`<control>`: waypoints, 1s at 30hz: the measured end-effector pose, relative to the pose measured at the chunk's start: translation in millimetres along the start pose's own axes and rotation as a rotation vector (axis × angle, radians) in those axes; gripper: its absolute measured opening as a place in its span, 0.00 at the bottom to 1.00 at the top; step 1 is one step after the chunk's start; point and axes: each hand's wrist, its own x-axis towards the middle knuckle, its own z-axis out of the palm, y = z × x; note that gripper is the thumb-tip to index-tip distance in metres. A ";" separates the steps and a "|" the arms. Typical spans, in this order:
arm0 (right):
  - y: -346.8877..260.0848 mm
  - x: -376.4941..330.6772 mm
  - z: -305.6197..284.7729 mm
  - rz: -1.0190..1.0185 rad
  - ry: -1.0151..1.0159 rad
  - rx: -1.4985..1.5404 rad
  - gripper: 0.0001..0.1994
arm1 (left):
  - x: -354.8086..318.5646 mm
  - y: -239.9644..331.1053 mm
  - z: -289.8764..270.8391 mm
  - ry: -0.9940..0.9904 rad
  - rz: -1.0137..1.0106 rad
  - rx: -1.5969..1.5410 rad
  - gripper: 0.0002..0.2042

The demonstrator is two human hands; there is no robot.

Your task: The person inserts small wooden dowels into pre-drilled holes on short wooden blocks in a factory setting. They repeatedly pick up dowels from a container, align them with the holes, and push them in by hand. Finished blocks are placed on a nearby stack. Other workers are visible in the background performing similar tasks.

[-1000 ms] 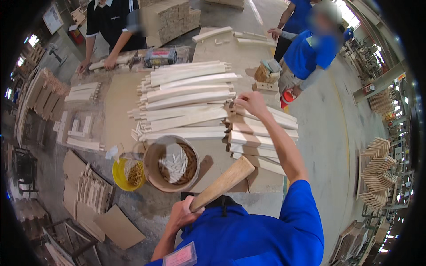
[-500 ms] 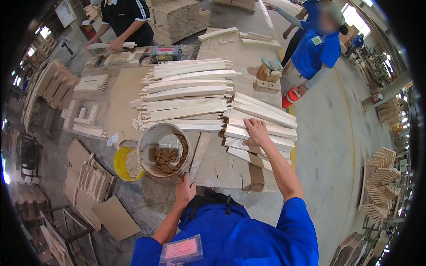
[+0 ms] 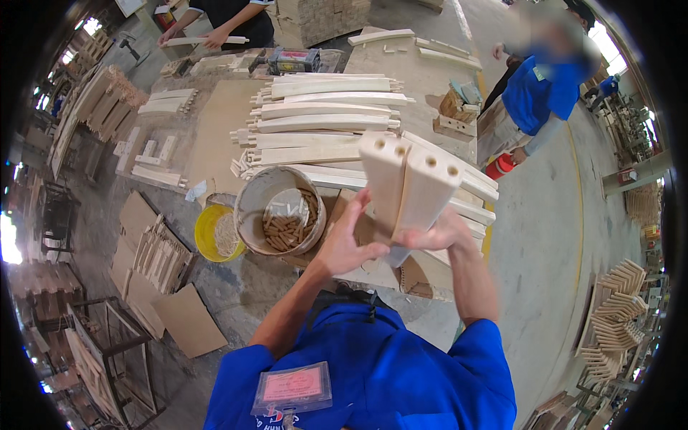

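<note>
Two pale wooden slats [image 3: 405, 179] stand upright side by side in front of me, raised above the table. Their upper ends face me and show round drilled holes. My right hand [image 3: 448, 231] grips them low on the right, its thumb across the front. On their left side, my left hand [image 3: 347, 240] is closed around the lower part, fingers partly hidden. Just left of my hands is a round bucket [image 3: 244, 208] with many short wooden dowels [image 3: 290, 226] in it. Rows of slats with dowels in their ends [image 3: 322, 123] lie beyond.
More slats [image 3: 476, 186] lie behind the held pair. A yellow bucket [image 3: 204, 233] with pale contents adjoins the dowel bucket. A wooden block stand [image 3: 455, 125] sits at the table's right edge. One person in blue [image 3: 537, 93] stands right; another person's hands [image 3: 215, 37] hold a slat at the far left.
My right hand has lifted two slats from the right-hand pile and tipped them upright. My left hand has moved from beside the bucket onto them. The view has shifted slightly.
</note>
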 end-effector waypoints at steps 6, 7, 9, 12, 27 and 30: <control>74.8 -12.7 41.9 -0.188 0.318 0.417 0.40 | -9.3 -59.0 -16.6 -0.111 -0.230 -0.004 0.34; 86.9 -10.9 52.8 -0.230 0.395 0.475 0.41 | -14.3 -66.3 -20.4 -0.120 -0.288 -0.005 0.33; 107.2 -13.1 70.7 -0.181 0.471 0.612 0.46 | -21.6 -67.6 -17.7 -0.134 -0.396 -0.044 0.30; 91.0 -5.9 84.4 -0.165 0.453 0.423 0.53 | -28.5 -67.4 -13.9 -0.053 -0.129 0.288 0.30; 66.0 9.0 89.0 -0.168 0.579 0.119 0.34 | -6.8 17.3 -105.9 0.107 0.192 0.690 0.14; 64.5 17.5 96.3 -0.179 0.579 0.218 0.34 | 39.0 -11.8 -175.5 -0.296 -0.303 1.093 0.10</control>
